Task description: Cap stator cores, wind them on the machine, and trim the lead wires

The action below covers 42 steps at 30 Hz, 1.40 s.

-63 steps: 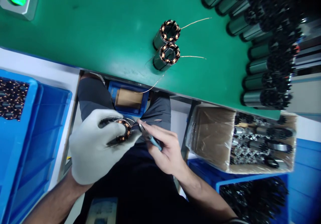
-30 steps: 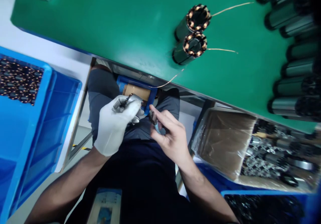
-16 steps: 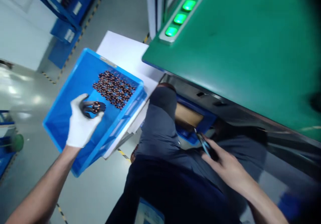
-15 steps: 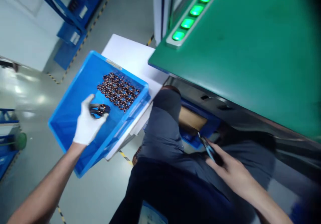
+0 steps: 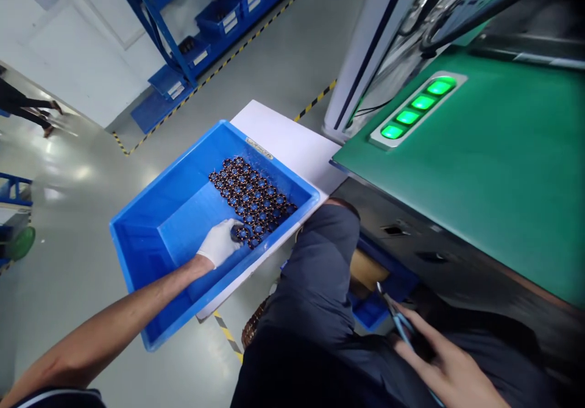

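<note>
My left hand (image 5: pixel 220 243), in a white glove, reaches down into a blue bin (image 5: pixel 150 256) and is closed on a copper-wound stator (image 5: pixel 238 232), set against the near edge of a block of several upright stators (image 5: pixel 250 193). My right hand (image 5: pixel 450 368), bare, rests over my lap at the lower right and grips small cutters with light-blue handles (image 5: pixel 397 318), tips pointing up and left.
The bin sits on a white surface (image 5: pixel 292 146) left of the green bench (image 5: pixel 479 170), which carries a strip of lit green buttons (image 5: pixel 415 108). A smaller blue bin (image 5: pixel 379 301) sits under the bench. Blue shelving (image 5: pixel 205 18) stands across the floor; another person's legs (image 5: pixel 27 106) show far left.
My view swung from the bench and lap to the left bin. My left hand carried the stator from my lap down into the bin beside the others. My right hand kept the cutters.
</note>
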Tool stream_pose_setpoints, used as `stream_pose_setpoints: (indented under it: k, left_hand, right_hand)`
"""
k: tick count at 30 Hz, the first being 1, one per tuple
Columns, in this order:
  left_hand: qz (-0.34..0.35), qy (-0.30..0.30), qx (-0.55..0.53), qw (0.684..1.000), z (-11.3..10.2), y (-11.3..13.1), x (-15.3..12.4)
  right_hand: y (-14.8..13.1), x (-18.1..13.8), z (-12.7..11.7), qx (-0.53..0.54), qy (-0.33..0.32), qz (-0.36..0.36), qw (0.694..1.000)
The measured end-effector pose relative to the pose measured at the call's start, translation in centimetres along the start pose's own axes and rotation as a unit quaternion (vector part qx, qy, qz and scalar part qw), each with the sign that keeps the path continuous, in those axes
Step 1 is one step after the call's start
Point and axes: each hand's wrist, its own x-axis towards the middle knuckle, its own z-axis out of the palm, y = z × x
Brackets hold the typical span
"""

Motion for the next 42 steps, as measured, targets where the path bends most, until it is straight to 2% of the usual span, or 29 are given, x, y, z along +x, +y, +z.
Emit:
stream_pose_setpoints:
  k: [2,5,7,9,10,11,12,14,16,18,20,23,26,29,31,34,37,42]
  left_hand:
    - [0.004,0.010,-0.017,1.000,0.0,0.3,-0.3]
    - [-0.005,0.036,-0.019,0.999,-1.3,1.3,-0.3]
    - [-0.001,0.065,-0.013,0.998,-3.2,3.0,-0.3]
    - [0.030,0.108,-0.012,0.994,-5.5,6.1,-0.1]
    - [0.065,0.142,-0.012,0.988,-6.5,8.2,0.1]
    - [0.141,0.187,0.004,0.972,-7.3,10.7,0.3]
    - [0.219,0.206,0.018,0.954,-7.8,13.4,0.6]
    - [0.350,0.184,0.061,0.917,-7.7,19.5,0.9]
    - [0.490,0.183,0.054,0.850,-5.9,26.0,0.9]
    - [0.584,0.164,0.044,0.794,-2.8,32.0,0.7]
    - [0.616,0.148,0.070,0.770,1.0,36.6,0.9]
    - [0.625,0.159,0.102,0.757,6.2,40.5,2.0]
    - [0.616,0.163,0.117,0.761,8.7,41.5,3.2]
    - [0.623,0.168,0.085,0.759,8.7,40.8,2.4]
    - [0.599,0.151,0.013,0.786,7.9,39.5,0.3]
    - [0.526,0.092,-0.084,0.841,6.5,37.1,-3.8]
    - [0.494,0.077,-0.062,0.864,5.5,34.9,-6.7]
    - [0.466,0.032,-0.024,0.884,5.4,32.3,-7.2]
  right_hand:
    - [-0.3,0.2,0.0,0.042,-0.038,0.009,0.998]
    - [-0.9,0.4,0.0,0.075,-0.029,0.014,0.997]
    - [-1.7,0.2,-0.3,0.091,-0.026,0.005,0.996]
    - [-2.6,-0.4,-0.5,0.119,-0.028,-0.010,0.992]
    - [-3.0,-0.7,-0.6,0.142,-0.025,-0.022,0.989]
    - [-3.2,-0.9,-0.7,0.146,-0.021,-0.028,0.989]
    - [-3.4,-1.0,-0.6,0.143,-0.014,-0.028,0.989]
    - [-3.2,-1.2,-0.6,0.136,-0.006,-0.031,0.990]
    - [-2.8,-1.5,-0.7,0.131,0.002,-0.034,0.991]
    - [-2.4,-2.1,-1.0,0.128,0.011,-0.034,0.991]
    - [-2.0,-3.0,-1.5,0.129,0.022,-0.031,0.991]
    - [-1.1,-4.6,-2.3,0.136,0.039,-0.021,0.990]
    - [0.3,-5.8,-2.7,0.148,0.057,-0.007,0.987]
    - [1.1,-6.8,-2.7,0.172,0.078,0.007,0.982]
    - [1.0,-7.6,-2.7,0.198,0.098,0.009,0.975]
    - [-0.5,-9.2,-3.3,0.246,0.129,0.003,0.961]
    - [-2.9,-10.7,-4.8,0.275,0.160,-0.038,0.947]
    - [-5.7,-11.3,-7.3,0.288,0.177,-0.140,0.931]
